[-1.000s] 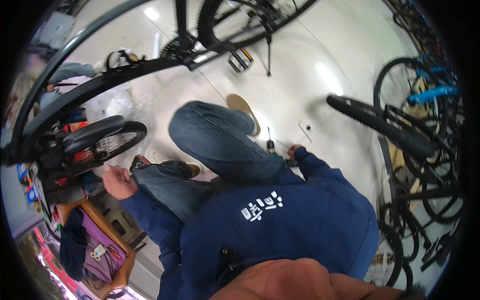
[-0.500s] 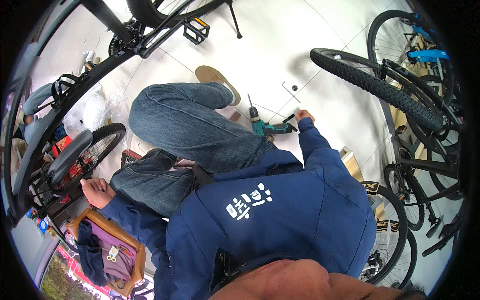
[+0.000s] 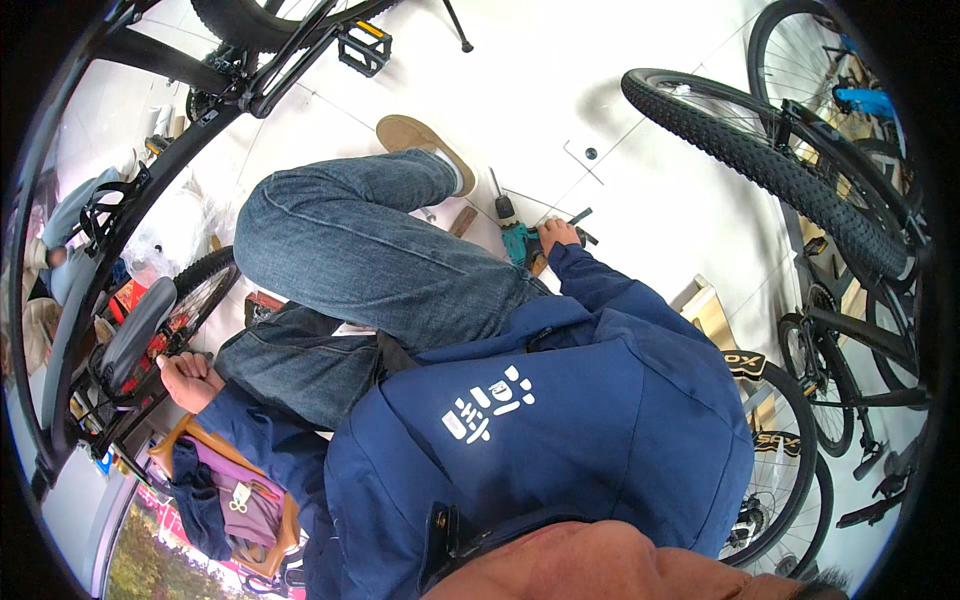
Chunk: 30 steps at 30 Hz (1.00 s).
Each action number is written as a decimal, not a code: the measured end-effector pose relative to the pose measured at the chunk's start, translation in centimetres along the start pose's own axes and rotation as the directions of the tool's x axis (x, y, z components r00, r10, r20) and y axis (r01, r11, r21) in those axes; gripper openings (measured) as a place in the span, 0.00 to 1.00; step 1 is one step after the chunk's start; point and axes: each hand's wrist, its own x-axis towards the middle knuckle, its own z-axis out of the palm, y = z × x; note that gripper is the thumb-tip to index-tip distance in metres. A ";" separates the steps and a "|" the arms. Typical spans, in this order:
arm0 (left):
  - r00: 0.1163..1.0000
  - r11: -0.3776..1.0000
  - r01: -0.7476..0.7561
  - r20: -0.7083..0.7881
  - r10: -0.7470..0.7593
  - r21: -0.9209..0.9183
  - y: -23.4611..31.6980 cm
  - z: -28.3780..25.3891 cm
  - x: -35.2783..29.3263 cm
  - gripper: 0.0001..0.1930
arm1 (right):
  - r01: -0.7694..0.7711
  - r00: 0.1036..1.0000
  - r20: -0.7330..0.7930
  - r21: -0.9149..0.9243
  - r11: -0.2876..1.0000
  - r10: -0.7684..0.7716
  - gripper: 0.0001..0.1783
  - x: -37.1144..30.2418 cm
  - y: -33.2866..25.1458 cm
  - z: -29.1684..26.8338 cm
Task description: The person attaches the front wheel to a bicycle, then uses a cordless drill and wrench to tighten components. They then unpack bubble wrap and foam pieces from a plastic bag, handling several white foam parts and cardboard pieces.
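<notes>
So the right hand (image 3: pixel 560 235) was down on the back end of the teal-and-black cordless drill (image 3: pixel 514 240), fingers bent over it, but I honestly can't tell whether they'd wrapped all the way round. The drill lay on the pale tiled floor (image 3: pixel 530 90), bit pointing away from the person, partly hidden by the hand and a jeans leg (image 3: pixel 350 240).

The left hand (image 3: pixel 192 380) hung well off to the drill's left, fingers loosely curled, nearest a wheel (image 3: pixel 210 280) there; couldn't make out if anything was pinched in it.

Around the drill: a small brown block (image 3: pixel 463 221) sat just to its left, and past that was the person's tan shoe (image 3: pixel 425 148). A thin L-shaped rod (image 3: pixel 574 155) and a little round black thing (image 3: pixel 591 154) lay beyond the drill, a bit right. Further right of it stood a chunky knobbly tyre (image 3: pixel 740 160). Way out left and beyond the drill was a black pedal (image 3: pixel 364 50) with an orange reflector.
</notes>
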 end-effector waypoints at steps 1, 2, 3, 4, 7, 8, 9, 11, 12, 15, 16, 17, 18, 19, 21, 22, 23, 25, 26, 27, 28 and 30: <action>1.000 1.000 0.006 -0.031 -0.006 0.006 -0.1 0.0 0.1 0.22 | -0.051 0.998 0.026 0.034 0.998 0.050 0.29 0.2 -0.1 0.6; 1.000 1.000 0.003 -0.028 -0.003 0.015 -0.1 0.0 0.1 0.22 | -0.044 0.998 -0.047 0.087 0.995 0.048 0.28 -0.2 0.2 1.0; 1.000 1.000 -0.002 -0.025 0.003 0.024 -0.1 0.1 0.1 0.22 | -0.060 0.997 -0.037 0.146 0.987 0.066 0.26 -0.9 0.9 1.2; 1.000 1.000 -0.002 -0.026 0.003 0.020 0.0 0.2 0.2 0.22 | -0.075 0.996 -0.027 0.205 0.976 0.082 0.25 -1.7 1.5 1.4; 1.000 1.000 0.005 -0.027 -0.004 0.024 0.0 0.4 0.1 0.22 | -0.132 0.895 -0.349 0.387 0.913 0.277 0.26 -7.2 4.0 1.9; 0.999 0.999 -0.006 -0.035 0.007 0.034 0.1 0.4 0.0 0.22 | -0.275 0.858 -0.286 0.447 0.851 0.427 0.30 -8.3 4.9 2.2; 0.999 0.999 -0.007 -0.050 0.009 0.053 0.1 0.4 -0.1 0.22 | -0.386 0.802 -0.237 0.496 0.778 0.549 0.35 -9.6 5.7 2.8; 0.999 0.999 0.011 -0.045 -0.009 0.045 0.1 0.5 -0.2 0.22 | -0.566 0.660 -0.150 0.544 0.619 0.736 0.30 -10.5 8.1 4.0; 0.999 0.999 0.000 -0.043 0.003 0.050 0.1 0.5 -0.3 0.22 | -0.638 0.555 -0.091 0.591 0.494 0.827 0.29 -10.3 9.3 4.6; 0.998 0.996 -0.024 -0.053 0.029 0.084 0.2 0.7 -0.4 0.23 | -0.834 0.288 0.223 0.537 0.129 0.931 0.29 -8.6 13.2 5.4; 0.995 0.997 -0.003 -0.097 0.011 0.079 0.2 0.7 -0.4 0.23 | -0.844 0.236 0.257 0.532 0.067 0.937 0.29 -8.4 13.9 5.3; 0.996 0.997 -0.002 -0.085 0.008 0.079 0.3 0.8 -0.4 0.23 | -0.863 0.162 0.306 0.505 -0.015 0.938 0.30 -7.9 14.6 4.8; 0.998 0.996 -0.009 -0.067 0.014 0.083 0.3 0.9 -0.4 0.23 | -0.882 0.162 0.282 0.471 0.010 0.946 0.30 -7.7 14.8 4.1; 0.997 0.998 0.006 -0.077 -0.001 0.065 0.4 0.9 -0.5 0.23 | -0.916 0.133 0.308 0.400 -0.001 0.942 0.30 -7.4 14.8 3.2; 0.995 0.999 0.010 -0.096 -0.006 0.036 0.4 1.1 -0.5 0.21 | -0.804 0.316 0.030 0.538 0.251 0.948 0.29 -7.1 13.0 1.3; 0.996 0.999 0.014 -0.090 -0.010 0.037 0.5 1.1 -0.5 0.21 | -0.707 0.386 -0.153 0.584 0.399 0.910 0.28 -6.9 12.1 0.2; 0.996 0.999 0.018 -0.089 -0.014 0.037 0.5 1.2 -0.5 0.21 | -0.619 0.557 -0.163 0.571 0.539 0.814 0.33 -5.9 10.8 -0.8; 0.996 0.998 0.023 -0.088 -0.018 0.058 0.4 1.4 -0.6 0.21 | -0.585 0.645 -0.059 0.604 0.541 0.762 0.43 -4.6 7.5 -1.7; 0.996 0.997 0.011 -0.088 -0.005 0.070 0.4 1.5 -0.5 0.21 | -0.678 0.514 0.092 0.652 0.338 0.853 0.47 -3.3 6.1 -2.0; 0.999 0.996 -0.018 -0.049 0.022 0.083 0.3 1.6 -0.5 0.21 | -0.766 0.354 0.295 0.636 0.094 0.887 0.52 -2.2 5.2 -2.3; 0.999 0.997 -0.021 -0.048 0.025 0.076 0.3 1.7 -0.5 0.21 | -0.756 0.314 0.307 0.654 0.040 0.898 0.54 -1.2 4.7 -2.2; 0.996 0.997 -0.012 -0.084 0.018 0.082 0.3 1.7 -0.5 0.21 | -0.759 0.322 0.292 0.648 0.061 0.900 0.47 0.3 4.1 -1.1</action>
